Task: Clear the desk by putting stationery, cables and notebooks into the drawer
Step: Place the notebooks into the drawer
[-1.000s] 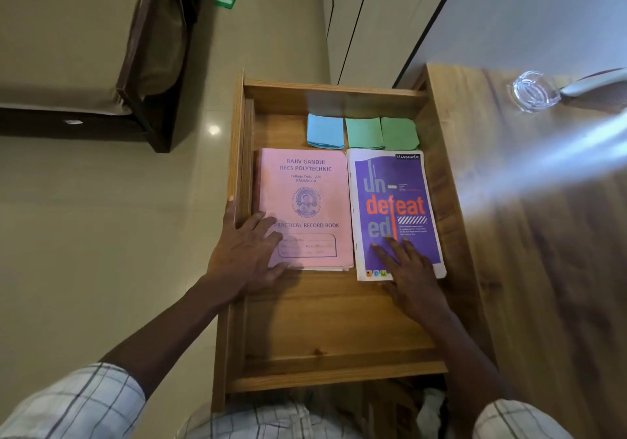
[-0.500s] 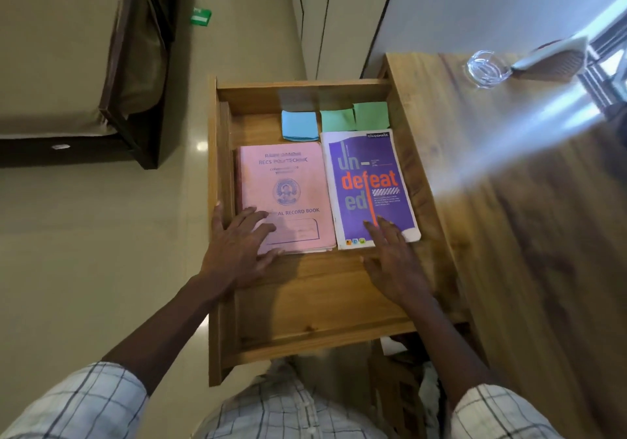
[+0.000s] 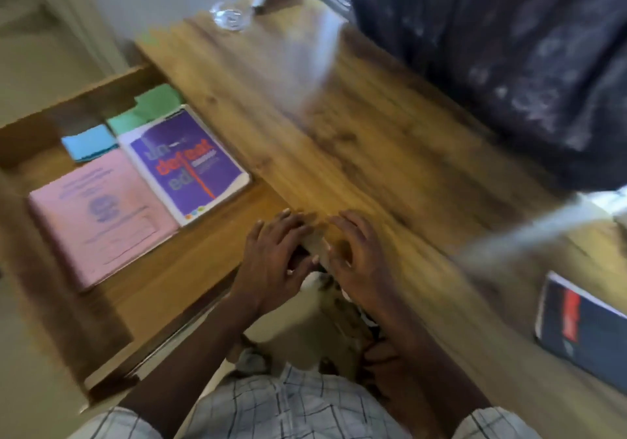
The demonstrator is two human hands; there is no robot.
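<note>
Nearest, your checked shirt (image 3: pixel 288 404) is filling the bottom edge. Your hands are sitting side by side at the front edge of the desk (image 3: pixel 339 133), right where the open drawer (image 3: pixel 203 265) is meeting it.

- Your left hand (image 3: pixel 274 258) is spreading its fingers wide and holding nothing.
- Your right hand (image 3: pixel 359 258) is loosely bent over the desk edge, also holding nothing.
- Blur is hiding whether either palm is touching wood.

Lying flat in the drawer:
- The pink book (image 3: pixel 98 214) is on the left, its print too smeared to read.
- The purple notebook (image 3: pixel 186 160) is just beside it, reading "un defeat ed".
- Blue notes (image 3: pixel 90 143) and green notes (image 3: pixel 156 104) are lying behind them.

On the desk, well to your right, a dark book (image 3: pixel 583 330) with a red band is lying with its lettering unreadable. Farther off, a glass (image 3: pixel 230 17) is standing near the desk's far corner, and dark patterned cloth (image 3: pixel 492 48) is hanging beyond.
</note>
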